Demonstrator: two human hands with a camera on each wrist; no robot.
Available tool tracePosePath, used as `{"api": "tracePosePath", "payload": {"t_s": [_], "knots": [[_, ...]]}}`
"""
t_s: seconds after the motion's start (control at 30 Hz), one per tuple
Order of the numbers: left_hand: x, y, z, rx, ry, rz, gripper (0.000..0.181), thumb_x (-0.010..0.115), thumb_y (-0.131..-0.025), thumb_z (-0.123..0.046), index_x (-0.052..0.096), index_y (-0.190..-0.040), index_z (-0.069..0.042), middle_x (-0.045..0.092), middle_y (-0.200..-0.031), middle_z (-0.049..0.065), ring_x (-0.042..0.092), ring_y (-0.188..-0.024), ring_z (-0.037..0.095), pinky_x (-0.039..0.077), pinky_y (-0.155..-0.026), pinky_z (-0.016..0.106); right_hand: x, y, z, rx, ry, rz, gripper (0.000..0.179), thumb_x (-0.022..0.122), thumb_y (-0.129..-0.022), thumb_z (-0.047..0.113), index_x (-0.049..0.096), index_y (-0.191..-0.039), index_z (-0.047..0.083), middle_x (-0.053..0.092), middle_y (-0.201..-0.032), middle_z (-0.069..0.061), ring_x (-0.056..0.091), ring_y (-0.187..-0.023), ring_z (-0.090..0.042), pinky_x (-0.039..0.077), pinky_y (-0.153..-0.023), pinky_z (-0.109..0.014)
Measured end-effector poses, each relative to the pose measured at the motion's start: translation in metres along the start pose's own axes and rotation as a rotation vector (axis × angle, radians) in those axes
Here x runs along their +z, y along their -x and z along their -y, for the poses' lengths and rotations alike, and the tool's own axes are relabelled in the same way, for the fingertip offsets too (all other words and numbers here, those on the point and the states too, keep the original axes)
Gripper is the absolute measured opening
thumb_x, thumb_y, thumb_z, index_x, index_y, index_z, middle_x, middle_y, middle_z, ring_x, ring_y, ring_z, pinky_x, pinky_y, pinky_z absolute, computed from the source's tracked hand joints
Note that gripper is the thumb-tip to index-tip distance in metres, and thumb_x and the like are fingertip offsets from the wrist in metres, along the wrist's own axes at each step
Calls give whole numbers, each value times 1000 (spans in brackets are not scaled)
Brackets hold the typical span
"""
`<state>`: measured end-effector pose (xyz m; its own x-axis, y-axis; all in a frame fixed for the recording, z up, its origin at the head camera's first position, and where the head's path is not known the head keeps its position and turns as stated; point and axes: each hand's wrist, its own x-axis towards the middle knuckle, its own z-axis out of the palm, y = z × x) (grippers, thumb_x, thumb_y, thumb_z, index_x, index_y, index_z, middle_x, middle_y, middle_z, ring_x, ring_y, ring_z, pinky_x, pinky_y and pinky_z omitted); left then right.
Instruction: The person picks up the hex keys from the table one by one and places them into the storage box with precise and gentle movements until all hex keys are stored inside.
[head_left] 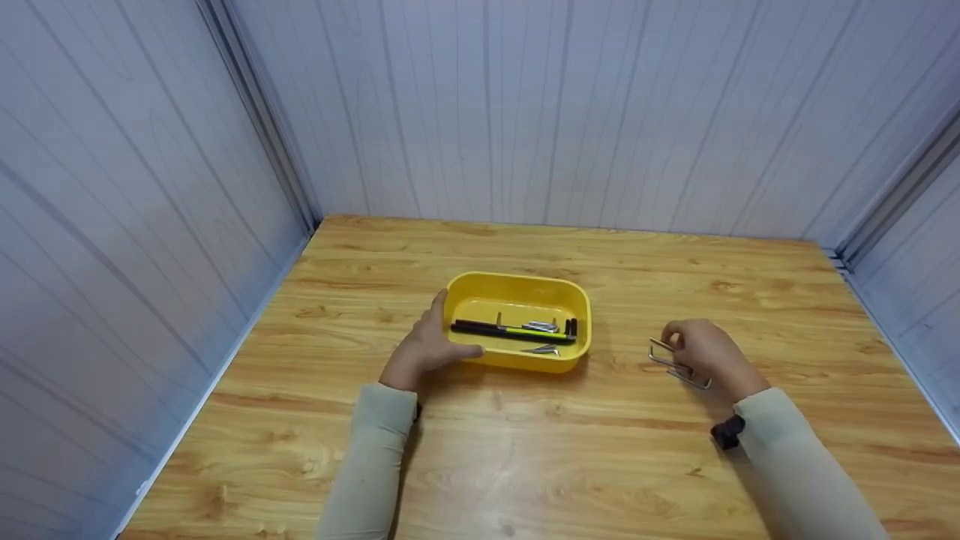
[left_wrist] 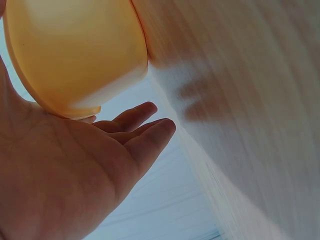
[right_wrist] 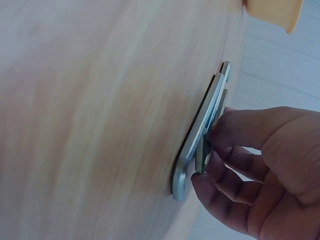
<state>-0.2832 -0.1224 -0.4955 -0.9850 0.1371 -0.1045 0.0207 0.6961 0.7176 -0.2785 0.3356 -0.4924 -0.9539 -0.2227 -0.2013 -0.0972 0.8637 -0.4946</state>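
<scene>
My left hand [head_left: 431,346] holds the left end of a yellow plastic box [head_left: 525,363], its thumb on the front rim and a finger up the left side. In the left wrist view the lower fingers stretch out beneath the box's wall. To the right of the box, my right hand [head_left: 705,352] pinches a small L-shaped hex key [right_wrist: 201,155] between thumb and fingertips. A larger hex key [right_wrist: 200,125] lies on the table right beside it, with another metal end showing behind. Part of the pinched key is hidden by the fingers.
Inside the box lie black rods [head_left: 517,334], one with a yellow-green stretch, and several small metal pieces [head_left: 541,326]. The wood-grain table [head_left: 540,450] meets a pale panel wall [head_left: 525,112] behind and more panels at both sides.
</scene>
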Motion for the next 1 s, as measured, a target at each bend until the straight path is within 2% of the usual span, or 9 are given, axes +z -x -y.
{"api": "tracePosePath", "payload": {"t_s": [0.2,0.37,0.57,0.8,1.0], "knots": [[0,1,0,-6,7,0,127,81,-61,-61,3,-156,-27,27,-156,13,32,-140,34,30,-111,53,-2,0,3,-28,47,-56,38,52,-80,-7,63,-114,4,64,-82,-12,53,-54,-17,41,-45,-29],[0,0,1,-13,7,-3,127,81,-61,-60,3,-156,-28,27,-156,14,32,-140,34,30,-112,53,-3,0,7,-40,78,-85,30,54,-87,-1,64,-114,7,63,-88,-13,53,-53,-16,41,-44,-29],[0,0,1,-5,16,-7,127,82,-61,-59,4,-156,-27,29,-155,14,32,-139,33,30,-112,52,-4,-2,10,-112,199,-168,17,65,-91,12,69,-107,9,66,-84,-9,56,-61,-15,46,-56,-34],[1,-1,1,4,4,-3,125,81,-63,-57,3,-156,-26,31,-154,12,36,-137,30,31,-111,50,-6,-2,11,-129,137,-159,25,55,-89,1,67,-110,6,65,-93,-16,52,-59,-17,40,-53,-31],[2,-1,1,-1,12,-4,126,82,-62,-57,3,-156,-25,32,-154,12,36,-135,29,30,-112,50,-7,-1,17,-120,103,-164,26,55,-90,1,67,-112,7,65,-95,-17,54,-56,-15,42,-49,-30]]}}
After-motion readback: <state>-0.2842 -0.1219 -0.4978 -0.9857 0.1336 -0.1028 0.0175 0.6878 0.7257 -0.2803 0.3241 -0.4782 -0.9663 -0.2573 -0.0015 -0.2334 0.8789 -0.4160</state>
